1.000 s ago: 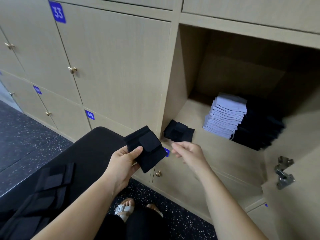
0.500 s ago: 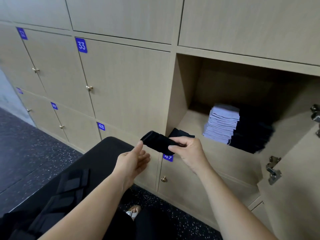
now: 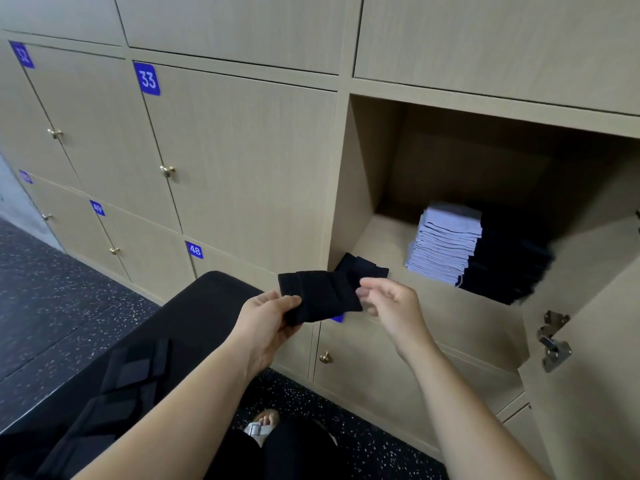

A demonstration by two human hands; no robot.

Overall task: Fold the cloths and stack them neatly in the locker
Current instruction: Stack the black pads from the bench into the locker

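Left hand (image 3: pixel 270 320) grips a folded black cloth (image 3: pixel 320 296) by its near corner, thumb on top, and holds it in the air just short of the open locker (image 3: pixel 367 174). Right hand (image 3: pixel 391 306) sits at the cloth's far edge with its fingers loosely curled; I cannot tell whether it pinches the fabric or only hovers beside it.

The layers show as stepped edges, so the fold looks uneven. Held by one corner, it could sag open before it lands. Just beyond both hands a second black cloth (image 3: pixel 363 268) lies loose at the locker's front lip, where a careless push could knock it off or start a crooked pile. Farther right of the right hand, a pale stack (image 3: pixel 446 244) and a black stack (image 3: pixel 509 261) stand touching. The black one looks ragged, and a nudge might spill it.

White numbers on blue tags read 33 (image 3: pixel 148 79) above the left hand, 48 (image 3: pixel 195 250) nearer it and 32 (image 3: pixel 22 55) far left. Another tag is too blurred to read. No brand shows.
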